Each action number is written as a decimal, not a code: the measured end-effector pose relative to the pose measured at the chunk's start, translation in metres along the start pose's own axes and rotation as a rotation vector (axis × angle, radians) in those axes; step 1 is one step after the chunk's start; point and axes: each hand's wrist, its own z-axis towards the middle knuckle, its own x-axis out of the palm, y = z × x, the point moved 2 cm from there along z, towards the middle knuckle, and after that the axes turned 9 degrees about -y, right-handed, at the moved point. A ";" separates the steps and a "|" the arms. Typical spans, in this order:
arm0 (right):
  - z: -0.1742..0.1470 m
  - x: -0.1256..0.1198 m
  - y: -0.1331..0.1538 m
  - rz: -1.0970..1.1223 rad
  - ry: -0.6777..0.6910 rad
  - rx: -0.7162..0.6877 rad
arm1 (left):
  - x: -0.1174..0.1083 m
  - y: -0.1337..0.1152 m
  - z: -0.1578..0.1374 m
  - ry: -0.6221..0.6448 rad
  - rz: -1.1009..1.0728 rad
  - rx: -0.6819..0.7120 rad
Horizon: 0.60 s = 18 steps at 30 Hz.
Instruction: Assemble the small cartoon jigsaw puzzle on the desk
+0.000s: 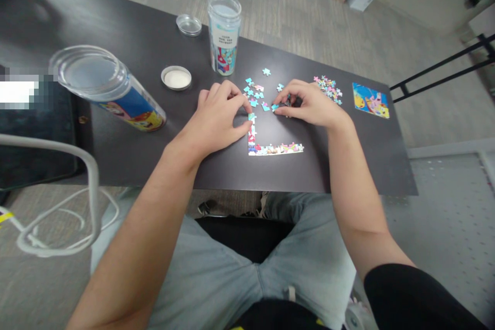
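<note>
An L-shaped strip of joined jigsaw puzzle pieces (275, 150) lies flat on the dark table. My left hand (220, 116) rests beside its upright arm, with the curved forefinger and thumb touching the strip near its top end. Farther right, my right hand (303, 102) pinches a blue puzzle piece (274, 107) between thumb and fingers, just above the tabletop. A loose blue and pink piece (265, 106) lies just left of it. Several loose blue pieces (254, 94) are scattered between the hands. A pile of mixed pieces (328, 87) sits beyond my right wrist, which partly covers it.
A cartoon picture card (370, 100) lies at the table's right end. Two clear-topped canisters, one tall with a blue label (133, 108) and one farther back (224, 36), stand left. Near them are a clear lid (188, 25) and a white-centred lid (176, 78). A white cable (93, 185) loops at left.
</note>
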 end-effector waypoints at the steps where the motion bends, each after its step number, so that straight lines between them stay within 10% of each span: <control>1: -0.001 -0.001 -0.002 -0.005 -0.016 0.002 | 0.000 0.000 0.000 0.001 0.000 0.000; 8: 0.000 0.005 -0.035 -0.183 -0.399 0.112 | 0.002 0.004 0.001 -0.009 -0.015 0.013; 18: 0.009 0.026 -0.033 -0.142 -0.421 0.218 | 0.001 0.004 0.001 -0.006 -0.010 0.014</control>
